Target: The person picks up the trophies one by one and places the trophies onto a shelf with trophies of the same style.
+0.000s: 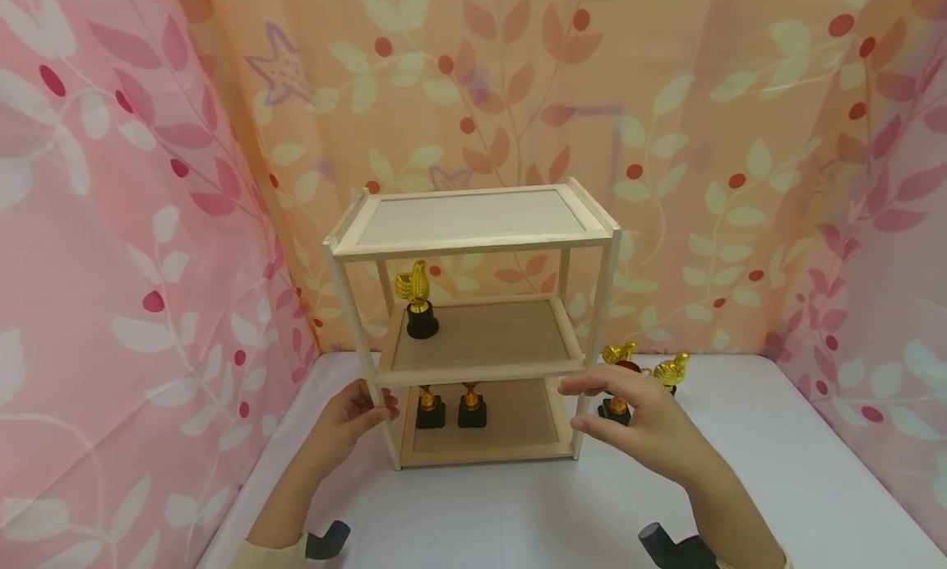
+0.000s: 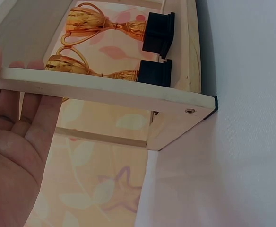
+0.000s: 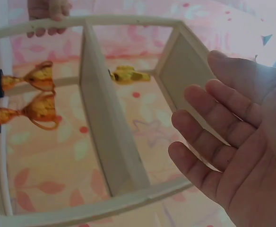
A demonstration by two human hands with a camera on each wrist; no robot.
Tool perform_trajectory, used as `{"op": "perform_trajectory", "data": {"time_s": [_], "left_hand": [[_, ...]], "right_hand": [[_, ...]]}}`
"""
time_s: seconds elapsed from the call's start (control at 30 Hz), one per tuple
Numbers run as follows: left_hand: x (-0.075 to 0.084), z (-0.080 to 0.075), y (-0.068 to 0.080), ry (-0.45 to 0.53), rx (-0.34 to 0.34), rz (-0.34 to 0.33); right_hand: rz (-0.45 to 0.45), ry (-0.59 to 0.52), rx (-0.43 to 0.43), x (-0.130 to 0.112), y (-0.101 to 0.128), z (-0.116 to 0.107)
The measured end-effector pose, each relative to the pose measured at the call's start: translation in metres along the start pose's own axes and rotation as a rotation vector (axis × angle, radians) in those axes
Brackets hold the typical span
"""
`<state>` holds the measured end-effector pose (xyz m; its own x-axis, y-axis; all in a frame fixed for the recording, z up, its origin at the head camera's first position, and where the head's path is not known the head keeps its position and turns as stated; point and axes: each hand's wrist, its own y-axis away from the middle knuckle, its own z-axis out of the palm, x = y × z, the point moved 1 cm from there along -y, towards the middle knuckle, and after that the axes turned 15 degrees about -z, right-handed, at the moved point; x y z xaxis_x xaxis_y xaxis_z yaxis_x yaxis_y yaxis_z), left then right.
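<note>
Only overhead, trophies (image 1: 642,380) hide behind right hand (image 1: 644,425).

One three-tier wooden shelf rack (image 1: 473,244) stands on the table. Five small gold trophies on black bases: one thumbs-up trophy (image 1: 418,299) on the middle tier, two cup trophies (image 1: 450,406) on the bottom tier, two trophies (image 1: 642,376) on the table beside the rack.

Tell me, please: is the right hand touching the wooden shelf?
Apart. In the right wrist view the right hand is open with straight fingers, and background shows between them and the wooden shelf.
</note>
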<state>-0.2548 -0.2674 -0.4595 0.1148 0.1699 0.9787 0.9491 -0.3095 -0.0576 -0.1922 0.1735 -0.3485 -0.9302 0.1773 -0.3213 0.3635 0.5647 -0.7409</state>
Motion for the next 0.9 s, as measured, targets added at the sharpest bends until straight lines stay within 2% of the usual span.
{"op": "perform_trajectory", "data": {"time_s": [0.2,0.3,0.43,0.67,0.9], "left_hand": [[0.001,-0.001,0.0,0.01,-0.001,-0.016],[0.001,-0.001,0.0,0.011,0.003,-0.033],[0.0,0.0,-0.001,0.011,0.005,-0.041],[-0.002,-0.001,-0.002,0.024,-0.005,-0.02],[-0.004,-0.001,-0.002,0.022,-0.006,-0.002]], "right_hand": [[-0.007,0.063,0.06,0.003,0.004,-0.02],[0.022,0.092,0.067,0.005,0.006,-0.027],[0.085,0.11,0.075,0.013,0.012,-0.037],[0.237,0.217,0.12,0.029,0.025,-0.051],[0.365,0.228,0.106,0.05,0.038,-0.062]]}}
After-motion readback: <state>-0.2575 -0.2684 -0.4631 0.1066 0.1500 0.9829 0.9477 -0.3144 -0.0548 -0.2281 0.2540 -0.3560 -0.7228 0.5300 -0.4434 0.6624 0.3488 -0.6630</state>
